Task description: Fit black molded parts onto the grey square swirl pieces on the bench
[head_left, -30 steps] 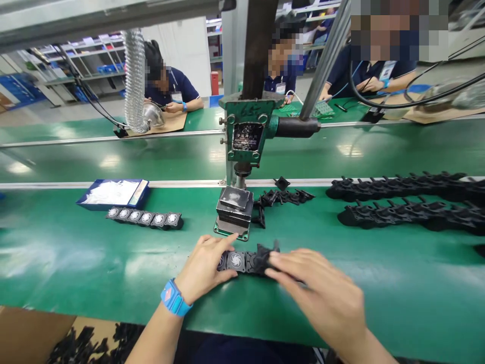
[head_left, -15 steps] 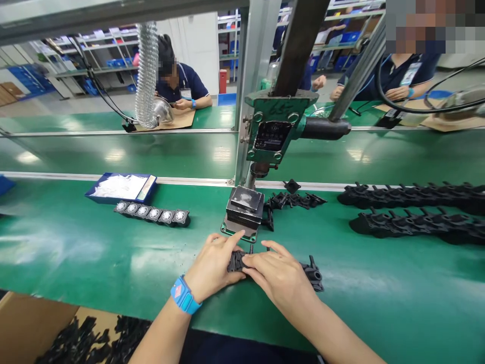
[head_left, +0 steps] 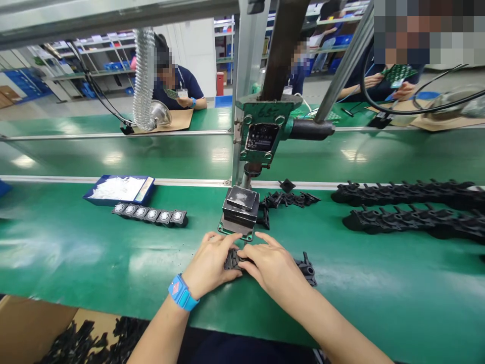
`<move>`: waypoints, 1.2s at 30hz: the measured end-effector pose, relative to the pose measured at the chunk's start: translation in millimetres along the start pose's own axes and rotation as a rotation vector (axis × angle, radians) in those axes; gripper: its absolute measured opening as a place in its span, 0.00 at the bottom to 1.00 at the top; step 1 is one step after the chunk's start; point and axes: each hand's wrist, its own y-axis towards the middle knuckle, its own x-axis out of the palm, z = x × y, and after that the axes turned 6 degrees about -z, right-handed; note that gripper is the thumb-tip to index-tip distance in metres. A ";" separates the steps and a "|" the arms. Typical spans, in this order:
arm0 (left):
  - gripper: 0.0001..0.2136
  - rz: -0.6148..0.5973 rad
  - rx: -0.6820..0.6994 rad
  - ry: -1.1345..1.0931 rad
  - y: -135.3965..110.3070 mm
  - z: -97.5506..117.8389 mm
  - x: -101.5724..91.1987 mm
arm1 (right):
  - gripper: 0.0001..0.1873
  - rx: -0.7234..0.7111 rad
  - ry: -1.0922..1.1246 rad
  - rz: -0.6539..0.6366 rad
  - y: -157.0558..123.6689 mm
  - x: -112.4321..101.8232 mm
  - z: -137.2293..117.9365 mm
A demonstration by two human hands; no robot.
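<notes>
My left hand (head_left: 213, 263) is closed around the left end of a black moulded plastic part (head_left: 232, 260) on the green bench. The fingers of my right hand (head_left: 271, 268) press on the same part from the right and hide much of it. Another black plastic part with an upright peg (head_left: 307, 270) shows just beyond my right hand; whether it joins the held one is hidden. Directly behind my hands is the press base with a stacked metal block (head_left: 240, 207), under the green press head (head_left: 261, 134).
Rows of black parts (head_left: 401, 194) lie at the right, and loose black pieces (head_left: 291, 198) beside the press. On the left are a line of small fans (head_left: 151, 215) and a blue box (head_left: 120, 189). A carton of black parts (head_left: 83, 341) sits below the bench edge. Co-workers (head_left: 182, 83) sit opposite.
My hands stay on the black part, with the fingers slightly shifted. The whole view has moved a little. Across the bench, a co-worker at the right now holds up a green board.
</notes>
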 end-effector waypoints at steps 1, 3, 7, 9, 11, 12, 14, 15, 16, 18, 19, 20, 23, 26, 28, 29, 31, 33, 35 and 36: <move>0.31 -0.005 0.007 0.003 -0.3 0.7 -1.0 | 0.05 0.003 -0.013 -0.027 0.7 0.9 -1.0; 0.22 -0.014 0.024 0.012 -1.0 1.8 -2.5 | 0.05 0.016 -0.046 -0.066 1.6 1.1 -4.6; 0.13 -0.018 0.014 0.057 -1.2 2.3 -2.2 | 0.01 -0.011 0.025 -0.078 -0.4 -16.2 -0.8; 0.15 -0.016 0.004 0.095 -0.2 2.5 -0.6 | 0.05 -0.006 0.109 -0.038 -0.5 -33.8 16.1; 0.18 -0.013 0.002 0.134 0.7 3.2 0.6 | 0.10 0.048 0.104 -0.010 3.0 -49.6 42.9; 0.18 -0.010 0.005 0.149 0.7 3.8 0.6 | 0.12 0.066 0.070 -0.029 6.3 -54.4 58.0; 0.21 0.008 0.014 0.169 -1.2 4.6 -1.3 | 0.14 0.059 0.028 -0.112 14.6 -55.5 86.1; 0.25 0.024 0.015 0.175 -3.5 4.4 -3.2 | 0.14 0.043 0.028 -0.156 18.3 -52.1 97.4; 0.29 0.044 0.011 0.178 -6.8 3.4 -5.7 | 0.14 0.034 0.038 -0.186 21.0 -46.8 106.4; 0.37 0.080 -0.014 0.178 -16.2 -1.8 -11.2 | 0.13 0.046 0.063 -0.202 20.8 -34.2 117.5; 0.39 0.095 -0.032 0.175 -21.8 -6.0 -13.7 | 0.12 0.069 0.074 -0.193 17.4 -28.6 120.4; 0.40 0.105 -0.049 0.173 -27.7 -11.0 -15.5 | 0.13 0.102 0.084 -0.175 11.7 -24.4 122.3; 0.38 0.099 -0.087 0.164 -42.5 -27.2 -16.5 | 0.17 0.217 0.121 -0.094 -15.0 -21.0 126.9; 0.32 0.046 -0.081 0.110 -47.6 -37.9 -13.6 | 0.22 0.317 0.160 -0.011 -46.6 -26.0 133.9; 0.28 0.006 -0.046 0.041 -45.6 -39.8 -12.3 | 0.25 0.405 0.194 0.043 -65.2 -29.5 139.1; 0.26 -0.008 -0.032 0.009 -43.8 -39.5 -12.2 | 0.27 0.453 0.197 0.060 -72.9 -30.8 141.3; 0.22 -0.022 -0.020 -0.035 -39.8 -38.0 -12.6 | 0.29 0.530 0.172 0.069 -84.9 -32.1 143.8; 0.20 -0.024 -0.021 -0.056 -36.8 -36.5 -13.0 | 0.30 0.564 0.125 0.065 -91.4 -32.0 143.5; 0.21 -0.025 -0.018 -0.066 -35.5 -35.9 -12.7 | 0.31 0.578 0.098 0.074 -92.7 -30.5 141.4; 0.22 -0.025 -0.016 -0.067 -35.3 -36.0 -12.3 | 0.32 0.584 0.086 0.083 -91.6 -29.6 140.1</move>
